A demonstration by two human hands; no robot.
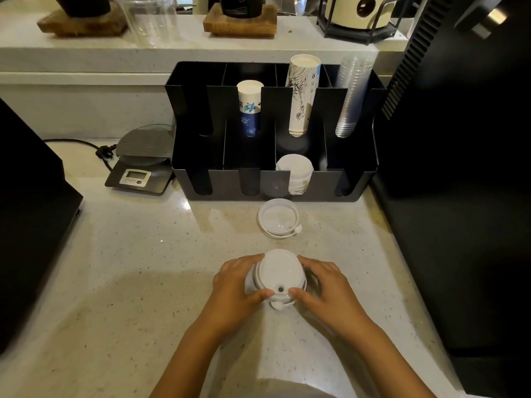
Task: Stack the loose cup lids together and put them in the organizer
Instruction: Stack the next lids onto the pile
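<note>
Lids first: a small stack of lids (276,275) sits at six o'clock on the counter (120,268), cupped from both sides, left hand (235,285) and right hand (319,285) each wrapped around the rim, thumbs pressing near the sip hole. One loose lid (278,218) lies upside down at twelve o'clock from the stack, just short of the organizer (356,156). Inside it, toward one o'clock, more lids (296,173) already wait in a front slot. These look like thin moulded plastic: featherlight, springy, a bit slick, likely to pop apart if squeezed unevenly. Best grip, I'd judge, is at opposite rim edges with gentle, even pressure, keeping the little tethered plug clear.
</note>
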